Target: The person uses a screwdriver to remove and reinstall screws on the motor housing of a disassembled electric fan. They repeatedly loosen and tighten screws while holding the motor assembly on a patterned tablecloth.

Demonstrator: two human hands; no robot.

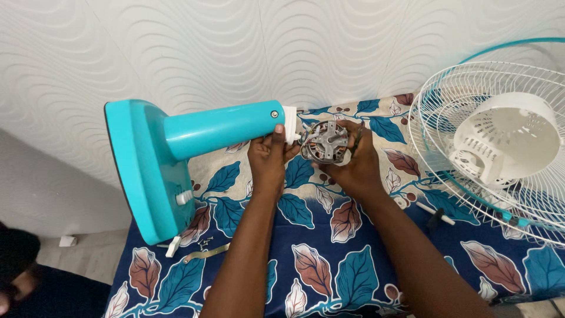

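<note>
Motor, bare, with metal frame and copper windings visible, was held above the table at the end of the teal stand, joined to it by a short bundle of wires. Stand lay on its side, its flat base tipped up at the left edge of the table, its neck pointing right and ending in a white collar.

Left hand gripped the neck end just under the collar, thumb pressed on top, fingers wrapped below. Right hand cupped the motor from the right and beneath, fingers curled onto its far side; a thin dark tool seemed to be pinched between fingers against the motor, kind not discernible.

Table covered by a blue cloth with a leaf print. White wire fan guard with teal rim lay at the right, a white slotted motor cover resting inside it. Screwdriver with white shaft lay near the guard, by the right forearm. Beside the base: small white part, a few screws, thin metal strip. Wall behind was white, wave-embossed.
</note>
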